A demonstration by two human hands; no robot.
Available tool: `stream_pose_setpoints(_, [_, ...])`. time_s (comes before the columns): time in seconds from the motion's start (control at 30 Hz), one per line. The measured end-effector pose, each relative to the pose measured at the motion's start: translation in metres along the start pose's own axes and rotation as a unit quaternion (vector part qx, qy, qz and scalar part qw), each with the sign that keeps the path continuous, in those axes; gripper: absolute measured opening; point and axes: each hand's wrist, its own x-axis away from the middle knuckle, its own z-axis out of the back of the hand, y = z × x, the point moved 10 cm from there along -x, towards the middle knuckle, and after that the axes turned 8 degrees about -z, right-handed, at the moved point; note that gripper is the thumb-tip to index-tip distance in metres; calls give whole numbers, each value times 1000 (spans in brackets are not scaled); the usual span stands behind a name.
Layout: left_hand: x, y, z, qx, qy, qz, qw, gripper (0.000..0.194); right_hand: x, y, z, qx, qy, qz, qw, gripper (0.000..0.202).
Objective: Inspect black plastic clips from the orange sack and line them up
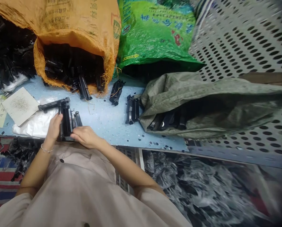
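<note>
Black part (pixel 66 121) in left hand (pixel 53 126), right hand (pixel 86 136) touching, Chinese-printed sack (pixel 155 34)

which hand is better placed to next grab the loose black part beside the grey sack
Probably the right hand: it is nearer that loose part and the grey sack; the left hand is farther left, beyond the black piece in hand.

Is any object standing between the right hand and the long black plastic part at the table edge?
Nothing visible stands between them: the right hand touches the long black plastic part near its lower end.
</note>
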Motion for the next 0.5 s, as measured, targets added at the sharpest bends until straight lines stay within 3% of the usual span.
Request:
stream_pose_setpoints(0.07, [4, -10, 10, -145, -1, 1, 989, 39, -26, 10, 16, 7, 36, -25, 999, 53])
stream_pose_setpoints(0.17, [12, -26, 2, -350, -52, 25, 935, 40, -81, 24, 41, 68, 120, -57, 989, 36])
stream_pose_setpoints(0.27, [14, -32, -7, -426, -65, 22, 902, 42, -134, 34, 31, 150, 62, -61, 985, 32])
stream_pose_setpoints(0.37, [5, -25, 5, -306, 6, -11, 952, 49, -145, 51, 33, 132, 56, -119, 982, 25])
stream_pose_setpoints(0.43, [-1, -12, 23, -119, 94, -65, 986, 58, -129, 55, 36, 0, 73, -136, 988, 29])
stream_pose_setpoints(0.5, [-7, 1, 30, 87, 121, -113, 982, 71, -105, 50, 24, -200, 30, -130, 971, 38])
